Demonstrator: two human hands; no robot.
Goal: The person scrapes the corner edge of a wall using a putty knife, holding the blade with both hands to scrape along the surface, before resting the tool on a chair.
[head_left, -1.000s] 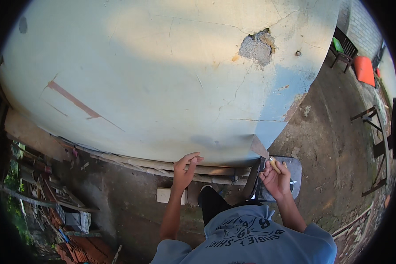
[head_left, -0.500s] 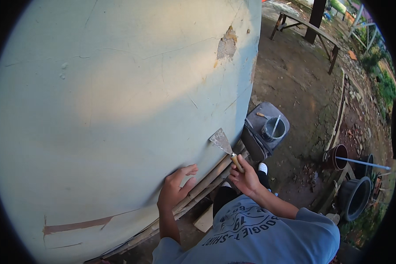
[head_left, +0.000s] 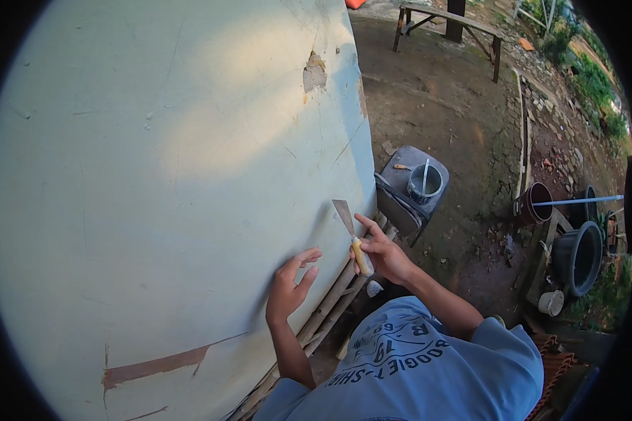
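Note:
My right hand (head_left: 383,256) grips a putty knife (head_left: 359,245) by its pale wooden handle, blade pointing up, with the index finger raised off the handle. My left hand (head_left: 295,281) is open, its loosely bent fingers beside the pale painted wall (head_left: 168,231); whether they touch it is unclear. Higher on the wall are a chipped patch (head_left: 314,74) and fine cracks, and low on the left a brown scraped strip (head_left: 154,366). Bamboo poles (head_left: 330,309) run along the wall's foot.
Right of the wall's edge a grey chair (head_left: 402,210) bears a pail (head_left: 425,188) and a small tool. Further right lie a maroon bucket (head_left: 523,203) with a long pipe, a large grey tub (head_left: 565,256) and a white container (head_left: 550,303). A wooden bench (head_left: 449,14) stands at the back.
The view has swung right along the wall. My right hand has raised and turned the putty knife; its index finger has lifted. My left hand stays by the wall.

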